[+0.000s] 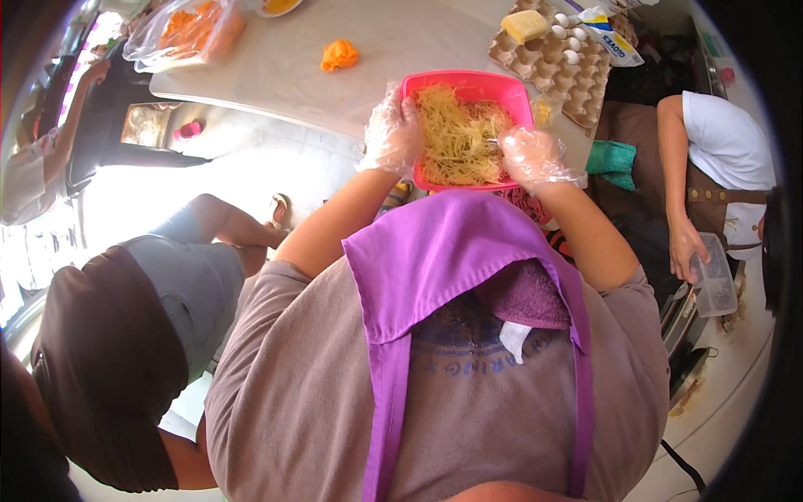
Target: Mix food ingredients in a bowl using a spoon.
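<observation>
A pink plastic basin [529, 103] at the table's near edge holds a heap of thin, pale yellow-green noodles or shredded strands [458, 135]. My left hand [392, 135], in a clear plastic glove, grips the basin's left side. Over the right side of the basin is my right hand [536, 157], gloved the same way. Its fingers are closed around what looks like a metal utensil [494, 141], mostly hidden by the hand and the strands. A small clear bag with something yellow [543, 113] lies just right of the basin.
On the table [270, 69] are a crumpled orange cloth or wrap [339, 55], a plastic bag of orange pieces [197, 31] and an egg tray [552, 69] with several white eggs and a yellow block [524, 26]. People stand left and right; the right one holds a clear container [715, 276].
</observation>
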`<state>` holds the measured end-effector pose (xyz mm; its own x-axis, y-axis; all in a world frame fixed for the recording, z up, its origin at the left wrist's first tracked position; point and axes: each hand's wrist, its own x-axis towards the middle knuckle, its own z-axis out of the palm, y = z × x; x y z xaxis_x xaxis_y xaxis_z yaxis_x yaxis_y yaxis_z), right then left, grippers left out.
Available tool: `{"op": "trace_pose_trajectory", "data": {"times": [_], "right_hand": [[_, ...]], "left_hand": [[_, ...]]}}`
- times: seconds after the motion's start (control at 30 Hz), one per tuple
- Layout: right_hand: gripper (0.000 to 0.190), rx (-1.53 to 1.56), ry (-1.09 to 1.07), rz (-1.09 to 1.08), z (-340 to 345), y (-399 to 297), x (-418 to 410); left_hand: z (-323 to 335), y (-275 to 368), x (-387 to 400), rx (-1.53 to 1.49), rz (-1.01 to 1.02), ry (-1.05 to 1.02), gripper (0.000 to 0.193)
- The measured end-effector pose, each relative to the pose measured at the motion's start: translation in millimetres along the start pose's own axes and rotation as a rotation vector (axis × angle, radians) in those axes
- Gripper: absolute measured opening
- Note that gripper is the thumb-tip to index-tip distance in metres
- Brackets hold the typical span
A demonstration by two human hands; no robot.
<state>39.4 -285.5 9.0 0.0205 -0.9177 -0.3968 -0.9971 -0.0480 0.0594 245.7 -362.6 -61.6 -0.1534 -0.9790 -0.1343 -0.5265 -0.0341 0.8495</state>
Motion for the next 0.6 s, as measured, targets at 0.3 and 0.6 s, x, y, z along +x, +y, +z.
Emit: {"op": "trace_pose_trajectory", "data": {"times": [0.3,0.6], "right_hand": [[0.026,0.132,-0.010,0.167,-9.1,-17.9,62.0],[0.020,0.024,-0.081,-0.244,-35.6,-17.6,15.4]], "left_hand": [[5.1,-6.9,2.6,0.054,-0.029,-0.018,0.040],[3.9,-11.7,1.7,0.020,-0.011,0.031,0.038]]}}
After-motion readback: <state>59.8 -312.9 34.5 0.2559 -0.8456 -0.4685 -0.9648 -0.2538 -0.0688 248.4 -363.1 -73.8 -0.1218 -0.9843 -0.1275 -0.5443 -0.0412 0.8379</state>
